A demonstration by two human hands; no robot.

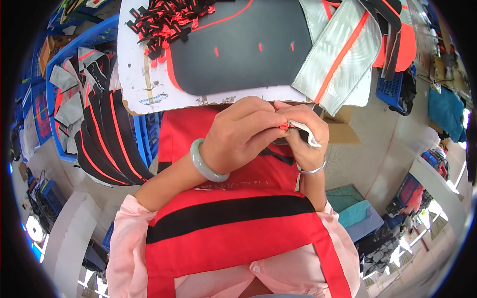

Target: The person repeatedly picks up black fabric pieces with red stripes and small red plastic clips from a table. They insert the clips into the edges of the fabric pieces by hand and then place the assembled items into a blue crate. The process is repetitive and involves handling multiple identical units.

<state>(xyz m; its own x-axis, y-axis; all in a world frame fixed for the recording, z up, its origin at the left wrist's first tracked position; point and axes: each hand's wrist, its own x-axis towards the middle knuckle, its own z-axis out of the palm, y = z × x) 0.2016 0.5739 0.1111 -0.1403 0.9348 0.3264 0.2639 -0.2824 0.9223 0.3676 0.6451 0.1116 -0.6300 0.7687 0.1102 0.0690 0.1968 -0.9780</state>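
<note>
Close together in front of my red apron (233,248), just below the near edge of the white worktop (134,92), are both my hands. With its fingertips pinched, my left hand (241,134) grips a small red piece (284,126). Curled fingers of my right hand (310,131) hold a narrow white strip (309,133) that meets the red piece. The far side of both pieces is hidden by my fingers. On the worktop lies a dark grey panel (238,64) with several small red marks. A heap of small black and red tabs (171,25) sits at its upper left.
Silvery grey panels (343,54) with an orange stripe overhang the worktop's right side. At left, a blue basket (59,134) holds striped black panels (107,139) and grey pieces. A cardboard box (343,131) stands below on the right, beyond it a blue crate (390,89).
</note>
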